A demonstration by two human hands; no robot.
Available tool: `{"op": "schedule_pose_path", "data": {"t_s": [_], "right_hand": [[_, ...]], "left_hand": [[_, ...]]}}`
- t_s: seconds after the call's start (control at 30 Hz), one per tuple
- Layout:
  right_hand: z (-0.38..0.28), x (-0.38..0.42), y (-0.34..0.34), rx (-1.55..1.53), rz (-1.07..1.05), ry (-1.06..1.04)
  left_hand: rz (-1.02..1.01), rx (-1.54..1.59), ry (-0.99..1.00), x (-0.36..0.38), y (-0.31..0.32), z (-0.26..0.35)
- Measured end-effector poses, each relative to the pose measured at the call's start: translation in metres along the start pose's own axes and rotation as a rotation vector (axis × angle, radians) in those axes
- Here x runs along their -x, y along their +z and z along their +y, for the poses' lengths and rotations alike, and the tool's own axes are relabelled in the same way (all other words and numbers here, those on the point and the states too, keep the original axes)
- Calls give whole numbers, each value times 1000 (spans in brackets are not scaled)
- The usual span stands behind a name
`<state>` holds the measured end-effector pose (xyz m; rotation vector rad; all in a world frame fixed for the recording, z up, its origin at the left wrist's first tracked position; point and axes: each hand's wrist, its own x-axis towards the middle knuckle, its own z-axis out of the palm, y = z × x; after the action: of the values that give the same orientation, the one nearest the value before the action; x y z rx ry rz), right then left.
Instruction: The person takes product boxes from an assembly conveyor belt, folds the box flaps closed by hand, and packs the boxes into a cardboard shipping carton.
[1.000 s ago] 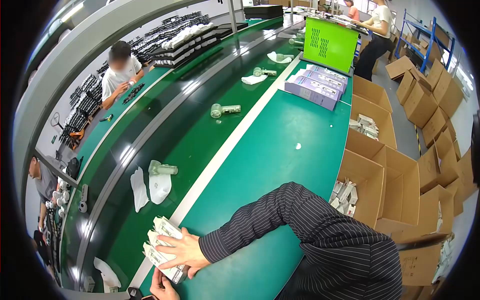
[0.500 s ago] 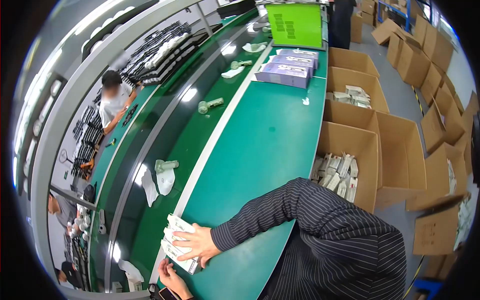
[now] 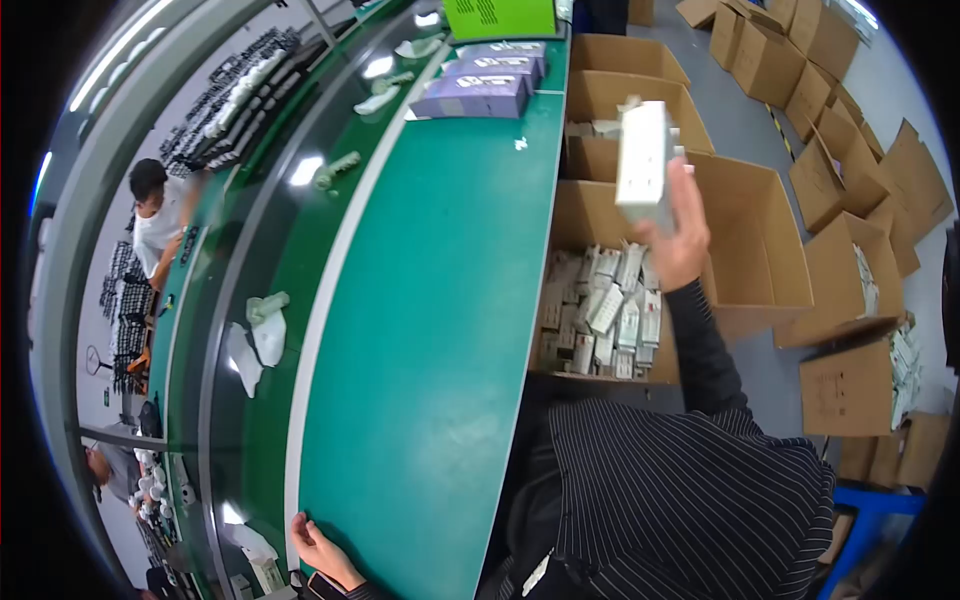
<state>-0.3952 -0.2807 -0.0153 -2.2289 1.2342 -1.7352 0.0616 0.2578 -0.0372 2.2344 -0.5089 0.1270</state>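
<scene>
My right hand [image 3: 684, 235] is raised at the right, gripping small white boxes [image 3: 643, 155] above the open cartons. Their edges blur a little, so how many there are is hard to tell. Under that hand stands a brown cardboard carton [image 3: 590, 212] holding many similar white boxes [image 3: 606, 309], lying in a loose heap. My left hand [image 3: 325, 558] rests by the near end of the green worktable [image 3: 420, 300], close to its pale edge strip. Its fingers are loosely bent and apart, with nothing seen in them.
Purple boxes [image 3: 470, 97] stand at the table's far end before a green machine [image 3: 500, 17]. On the left, a conveyor [image 3: 290, 225] carries a handheld fan [image 3: 266, 307] and white bags [image 3: 243, 360]. A co-worker [image 3: 158, 225] sits beyond it. More cartons [image 3: 845, 390] line the right.
My right hand has lifted the white boxes off the table and swung them right, over the cartons. My left hand has stayed near the table's edge. The view has turned rightward.
</scene>
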Motion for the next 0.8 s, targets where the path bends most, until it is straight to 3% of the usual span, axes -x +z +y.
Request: {"op": "schedule_pose_path", "data": {"t_s": [0.1,0.2,0.27,0.33,0.37,0.5,0.63,0.73,0.8], "right_hand": [[69,19,-25,185,3,62],[100,45,-18,375,-232,142],[109,68,1,361,-267,168],[117,94,30,441,-487,223],[123,109,47,423,-483,223],[152,172,106,517,-1033,233],[180,205,161,646,-1239,146],[206,213,192,720,-1233,153],[228,224,216,804,-1291,87]], "left_hand": [[-7,-23,22,-4,-1,3],[-4,-48,2,-2,-1,11],[10,-57,-11,2,1,14],[3,-68,-17,4,0,15],[5,-76,-17,4,-2,16],[31,-128,24,6,2,11],[42,-364,-54,15,9,40],[69,-466,43,27,32,57],[0,-681,271,27,46,77]]}}
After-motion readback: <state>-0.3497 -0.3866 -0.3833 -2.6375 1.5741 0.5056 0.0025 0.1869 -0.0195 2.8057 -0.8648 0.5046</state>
